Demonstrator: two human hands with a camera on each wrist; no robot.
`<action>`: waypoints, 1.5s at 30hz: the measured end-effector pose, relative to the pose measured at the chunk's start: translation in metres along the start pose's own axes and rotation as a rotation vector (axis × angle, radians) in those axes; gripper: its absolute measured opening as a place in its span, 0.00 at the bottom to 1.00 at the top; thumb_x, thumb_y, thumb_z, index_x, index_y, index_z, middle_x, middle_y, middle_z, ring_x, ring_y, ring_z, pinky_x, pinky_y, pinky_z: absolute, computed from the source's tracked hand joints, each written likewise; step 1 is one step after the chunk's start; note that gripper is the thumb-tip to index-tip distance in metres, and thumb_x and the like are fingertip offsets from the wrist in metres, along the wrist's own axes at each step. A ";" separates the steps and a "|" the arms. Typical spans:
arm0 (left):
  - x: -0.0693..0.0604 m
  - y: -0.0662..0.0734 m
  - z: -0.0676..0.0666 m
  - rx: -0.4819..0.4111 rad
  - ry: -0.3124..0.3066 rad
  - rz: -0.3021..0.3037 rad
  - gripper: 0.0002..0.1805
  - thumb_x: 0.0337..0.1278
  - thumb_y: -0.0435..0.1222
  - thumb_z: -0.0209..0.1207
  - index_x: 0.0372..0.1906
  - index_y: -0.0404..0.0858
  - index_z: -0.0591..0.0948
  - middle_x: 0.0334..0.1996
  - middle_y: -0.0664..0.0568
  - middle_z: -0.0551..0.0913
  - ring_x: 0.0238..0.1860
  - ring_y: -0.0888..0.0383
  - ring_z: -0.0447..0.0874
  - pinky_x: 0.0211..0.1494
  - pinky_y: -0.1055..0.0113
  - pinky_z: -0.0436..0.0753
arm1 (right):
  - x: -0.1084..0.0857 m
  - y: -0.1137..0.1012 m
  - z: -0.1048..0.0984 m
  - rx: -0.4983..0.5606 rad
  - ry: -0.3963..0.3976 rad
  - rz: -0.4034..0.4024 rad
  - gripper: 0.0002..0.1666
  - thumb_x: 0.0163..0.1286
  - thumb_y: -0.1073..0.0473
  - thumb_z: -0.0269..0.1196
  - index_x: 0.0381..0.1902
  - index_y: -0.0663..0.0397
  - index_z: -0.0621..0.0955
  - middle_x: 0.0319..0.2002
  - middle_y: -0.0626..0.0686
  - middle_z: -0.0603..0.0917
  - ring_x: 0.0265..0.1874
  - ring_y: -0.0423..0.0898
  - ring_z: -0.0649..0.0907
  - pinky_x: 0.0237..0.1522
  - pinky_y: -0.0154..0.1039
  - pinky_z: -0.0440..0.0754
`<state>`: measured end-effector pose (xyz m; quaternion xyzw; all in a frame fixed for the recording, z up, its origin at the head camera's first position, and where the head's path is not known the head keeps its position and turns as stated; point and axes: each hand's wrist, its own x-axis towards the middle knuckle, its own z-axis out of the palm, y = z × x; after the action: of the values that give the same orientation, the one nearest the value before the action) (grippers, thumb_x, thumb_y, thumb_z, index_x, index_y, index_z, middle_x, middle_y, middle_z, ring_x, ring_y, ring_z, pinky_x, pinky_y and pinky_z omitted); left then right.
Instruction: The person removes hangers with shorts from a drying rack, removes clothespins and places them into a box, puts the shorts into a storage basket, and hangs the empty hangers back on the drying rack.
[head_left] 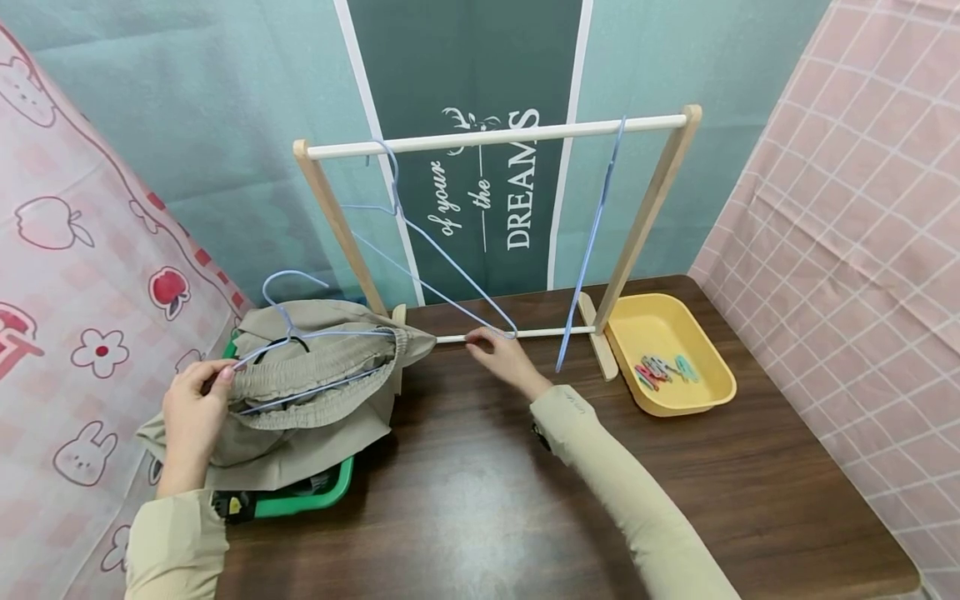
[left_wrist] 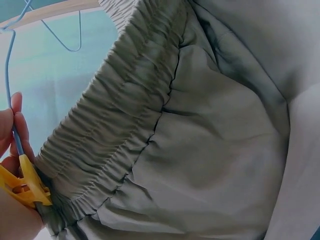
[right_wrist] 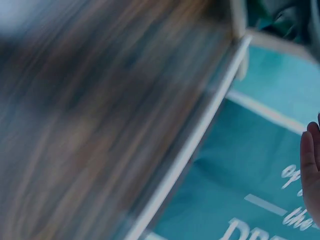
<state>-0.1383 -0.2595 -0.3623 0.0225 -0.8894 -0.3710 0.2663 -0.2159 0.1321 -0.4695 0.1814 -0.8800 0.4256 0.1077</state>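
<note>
My left hand point(head_left: 197, 406) grips one end of a blue wire clothes hanger point(head_left: 288, 321). Khaki pants point(head_left: 315, 375) with a gathered elastic waistband hang from it, the hanger's lower wire showing inside the waist opening. In the left wrist view, a yellow clothespin point(left_wrist: 31, 182) sits at the corner of the waistband point(left_wrist: 107, 107), beside my fingers on the wire. My right hand point(head_left: 501, 354) is off to the right of the pants, near the rack's lower bar, with nothing seen in its fingers. Only its fingers point(right_wrist: 307, 155) show at the right wrist view's edge.
A wooden rack point(head_left: 652, 217) with a white top bar point(head_left: 495, 135) carries two more blue hangers, one left point(head_left: 442, 250) and one right point(head_left: 592, 242). A yellow tray point(head_left: 716, 379) with several clothespins point(head_left: 654, 369) stands at right. Beneath the pants is a green basket point(head_left: 311, 502).
</note>
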 end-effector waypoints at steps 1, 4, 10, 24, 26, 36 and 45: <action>0.001 0.000 0.000 0.004 -0.010 -0.010 0.09 0.62 0.29 0.55 0.38 0.26 0.83 0.24 0.92 0.63 0.31 0.81 0.59 0.38 0.78 0.58 | 0.003 -0.006 0.004 0.004 -0.011 -0.011 0.13 0.67 0.60 0.61 0.47 0.61 0.82 0.46 0.58 0.85 0.49 0.52 0.83 0.55 0.46 0.78; 0.004 0.002 -0.002 0.006 -0.046 -0.034 0.10 0.63 0.30 0.54 0.39 0.27 0.83 0.24 0.90 0.63 0.30 0.79 0.59 0.38 0.79 0.59 | 0.011 -0.025 0.013 0.041 -0.038 -0.029 0.17 0.67 0.59 0.62 0.51 0.60 0.80 0.50 0.57 0.83 0.53 0.51 0.81 0.57 0.45 0.76; 0.007 0.004 -0.004 0.020 -0.096 -0.032 0.11 0.64 0.31 0.54 0.40 0.27 0.83 0.24 0.90 0.63 0.30 0.80 0.59 0.38 0.81 0.59 | 0.022 -0.055 0.022 0.068 -0.124 -0.054 0.27 0.67 0.57 0.62 0.63 0.59 0.73 0.62 0.58 0.76 0.63 0.52 0.74 0.64 0.46 0.71; 0.007 0.006 -0.005 0.011 -0.111 0.104 0.10 0.64 0.31 0.55 0.37 0.27 0.83 0.28 0.89 0.66 0.32 0.81 0.59 0.38 0.73 0.61 | 0.025 -0.075 0.037 0.055 -0.236 -0.125 0.29 0.67 0.56 0.61 0.65 0.56 0.72 0.61 0.57 0.76 0.62 0.50 0.75 0.64 0.44 0.71; 0.007 0.006 -0.006 0.003 -0.107 0.127 0.10 0.64 0.31 0.55 0.37 0.27 0.83 0.28 0.89 0.66 0.31 0.81 0.59 0.37 0.75 0.60 | 0.024 -0.076 0.040 0.044 -0.225 -0.130 0.27 0.67 0.56 0.61 0.62 0.58 0.74 0.56 0.57 0.78 0.57 0.49 0.78 0.60 0.43 0.74; 0.002 0.002 -0.010 -0.034 -0.156 0.135 0.12 0.66 0.32 0.54 0.40 0.25 0.82 0.28 0.87 0.67 0.33 0.79 0.61 0.39 0.81 0.59 | 0.025 -0.084 0.051 0.141 -0.227 -0.075 0.08 0.73 0.59 0.53 0.36 0.59 0.72 0.32 0.54 0.71 0.31 0.43 0.70 0.37 0.32 0.67; 0.005 -0.008 -0.021 -0.030 -0.158 -0.040 0.21 0.71 0.42 0.46 0.55 0.31 0.78 0.37 0.86 0.65 0.39 0.83 0.63 0.42 0.84 0.61 | 0.025 -0.084 0.056 0.209 -0.175 0.042 0.09 0.73 0.59 0.54 0.36 0.61 0.73 0.28 0.51 0.68 0.30 0.43 0.70 0.36 0.31 0.67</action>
<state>-0.1332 -0.2799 -0.3532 0.0070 -0.9015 -0.3899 0.1879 -0.2061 0.0346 -0.4354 0.2095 -0.8404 0.4998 0.0020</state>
